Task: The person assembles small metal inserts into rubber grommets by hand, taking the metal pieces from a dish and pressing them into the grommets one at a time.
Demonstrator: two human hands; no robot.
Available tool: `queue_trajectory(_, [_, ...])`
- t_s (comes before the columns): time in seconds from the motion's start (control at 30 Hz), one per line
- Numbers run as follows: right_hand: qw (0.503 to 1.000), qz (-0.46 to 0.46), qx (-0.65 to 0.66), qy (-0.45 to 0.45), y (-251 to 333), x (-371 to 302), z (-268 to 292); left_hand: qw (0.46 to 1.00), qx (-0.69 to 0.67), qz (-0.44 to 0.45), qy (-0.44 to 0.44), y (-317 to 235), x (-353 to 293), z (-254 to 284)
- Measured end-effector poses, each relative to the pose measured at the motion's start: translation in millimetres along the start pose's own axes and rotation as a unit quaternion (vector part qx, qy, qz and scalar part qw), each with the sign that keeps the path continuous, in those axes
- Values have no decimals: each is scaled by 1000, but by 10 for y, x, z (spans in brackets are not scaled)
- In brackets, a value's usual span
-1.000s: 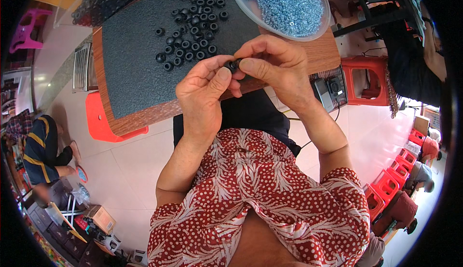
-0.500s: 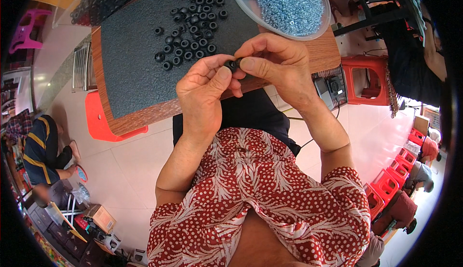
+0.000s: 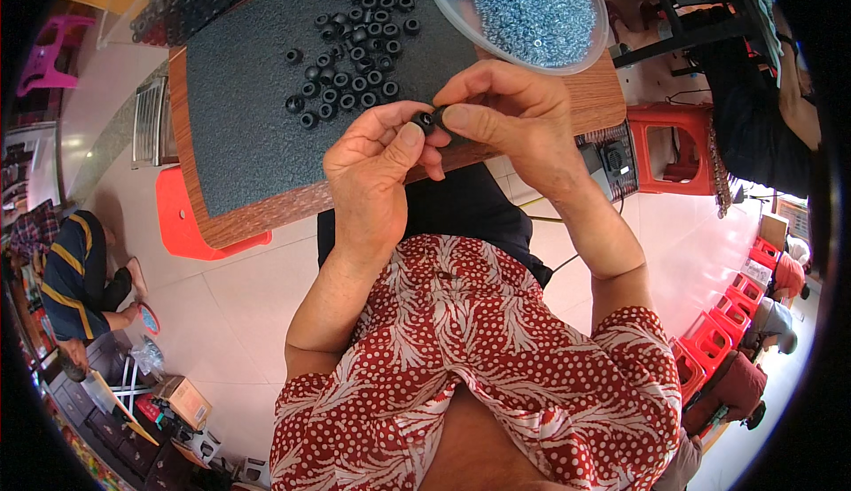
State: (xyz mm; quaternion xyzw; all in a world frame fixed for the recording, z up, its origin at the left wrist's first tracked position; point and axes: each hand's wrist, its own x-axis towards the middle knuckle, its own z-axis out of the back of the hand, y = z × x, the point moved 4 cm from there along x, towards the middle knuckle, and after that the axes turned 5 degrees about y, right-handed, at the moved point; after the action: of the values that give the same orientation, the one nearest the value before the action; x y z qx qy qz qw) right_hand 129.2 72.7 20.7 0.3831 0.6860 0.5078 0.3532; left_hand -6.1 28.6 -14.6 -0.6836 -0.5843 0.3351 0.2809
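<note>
Between thumb and fingers, my left hand [image 3: 377, 154] pinches a small black ring-shaped piece [image 3: 425, 122] with a hole in it. Close against it, my right hand [image 3: 510, 123] pinches another small dark piece [image 3: 440, 118], mostly covered by the thumb and fingertips. The two pieces seem to touch, just over the table's near edge. Beyond my hands, many similar black ring-shaped pieces [image 3: 358, 52] lie loose on a dark textured mat [image 3: 239, 128]. A round clear tub [image 3: 470, 32] of small light-blue glassy beads [image 3: 532, 3] stands at the far right.
A clear bin [image 3: 213, 3] of black pieces stands at the far left of the wooden table [image 3: 266, 207]. Red stools [image 3: 182, 216] are near its left and right sides. Another person [image 3: 75, 265] bends over at left; more people sit at far right.
My hands stay in almost the same place, with the small pieces still pinched. At left, the other person's head has shifted slightly.
</note>
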Motion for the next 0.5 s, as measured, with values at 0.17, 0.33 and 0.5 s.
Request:
queue_trajectory(0.17, [1000, -1, -17, 0, -4, 4, 4, 1000, 7, -2, -3, 5, -2, -2])
queue_trajectory(0.33, [1000, -4, -15, 3, -20, 9, 10, 1000, 11, -4, -4, 5, -1, -2])
queue_trajectory(0.5, [1000, -19, -17, 1, -18, 6, 4, 1000, 17, -14, -2, 20, 2, 19])
